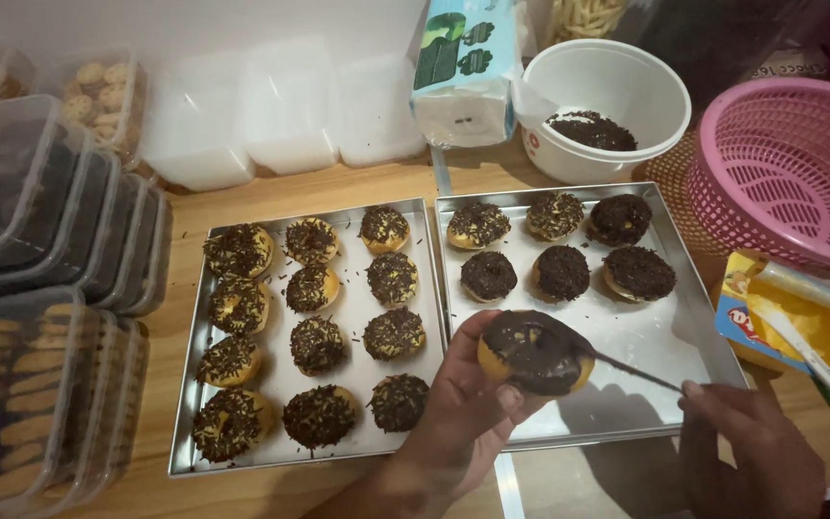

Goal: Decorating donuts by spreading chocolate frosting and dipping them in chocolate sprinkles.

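Note:
My left hand [458,418] holds a round yellow pastry [536,352] over the right metal tray [665,380]; its top is coated in dark chocolate. My right hand [751,447] grips a thin spoon [617,363] whose tip rests on the pastry's chocolate top. The right tray carries several pastries [562,272] topped with chocolate and sprinkles. The left metal tray [189,413] is filled with several sprinkled pastries [317,346].
A white bowl [617,82] with chocolate sprinkles stands behind the right tray, next to a blue-white carton [463,67]. A pink basket [794,163] and a yellow spread tub [790,317] sit at right. Stacked clear boxes of biscuits [21,384] line the left.

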